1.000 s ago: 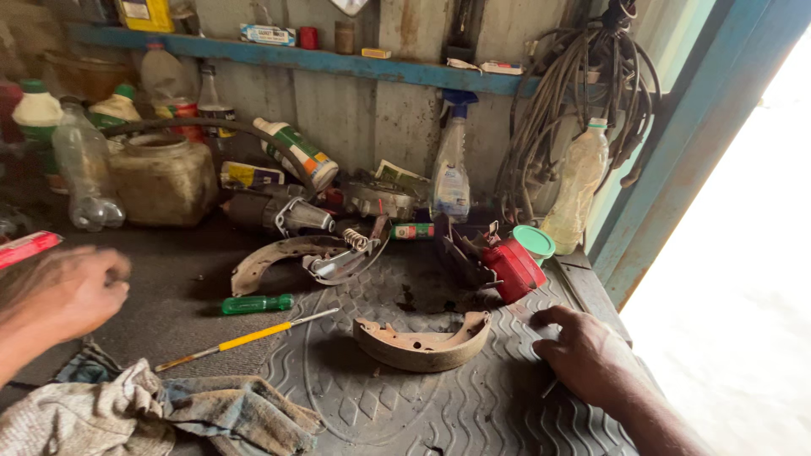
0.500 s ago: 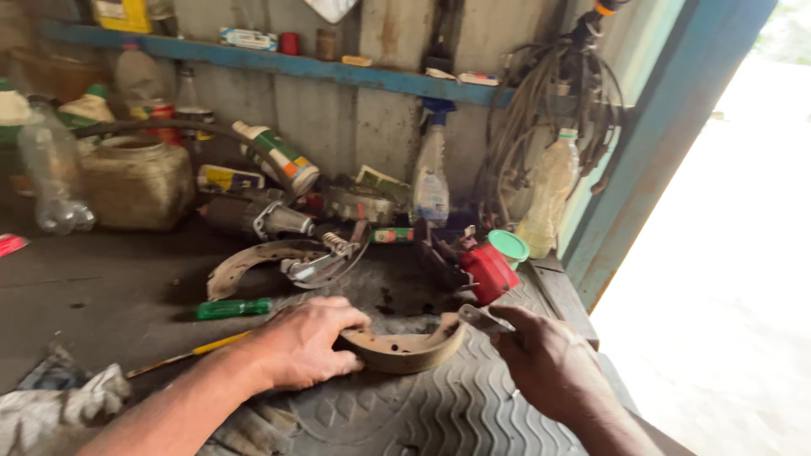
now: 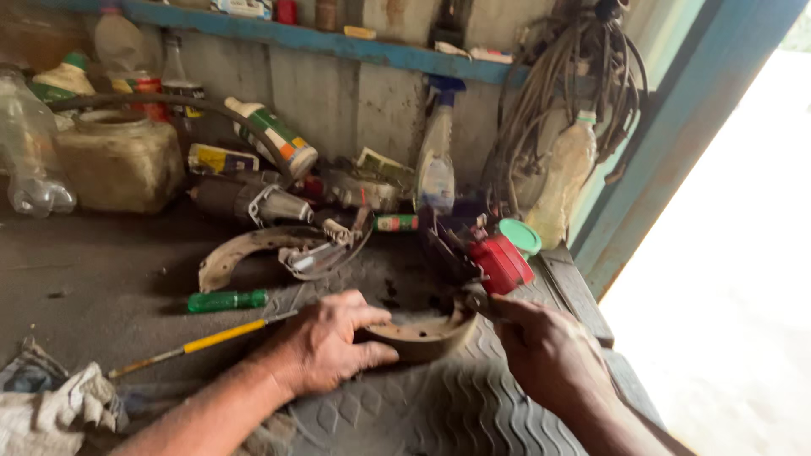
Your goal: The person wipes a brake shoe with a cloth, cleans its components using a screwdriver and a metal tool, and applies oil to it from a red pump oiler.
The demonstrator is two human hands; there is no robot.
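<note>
A curved, rusty brake shoe [image 3: 420, 335] lies on a ribbed rubber mat [image 3: 439, 414] on the workbench. My left hand [image 3: 325, 342] grips its left end, fingers wrapped over the rim. My right hand [image 3: 545, 350] is closed at the shoe's right end, pinching a small dark metal part [image 3: 476, 301] against it. What exactly that part is cannot be made out.
A second brake shoe [image 3: 245, 251] with springs lies behind. A green-handled screwdriver [image 3: 226, 300] and a yellow-handled one [image 3: 203, 342] lie to the left, rags [image 3: 51, 405] at the lower left. A red can [image 3: 501, 263], spray bottle [image 3: 437, 165], jug [image 3: 118, 160] and cables [image 3: 557, 93] crowd the back wall.
My left hand came in from the far left and took hold of the brake shoe. My right hand closed in on the shoe's right end. The camera tilted nearer.
</note>
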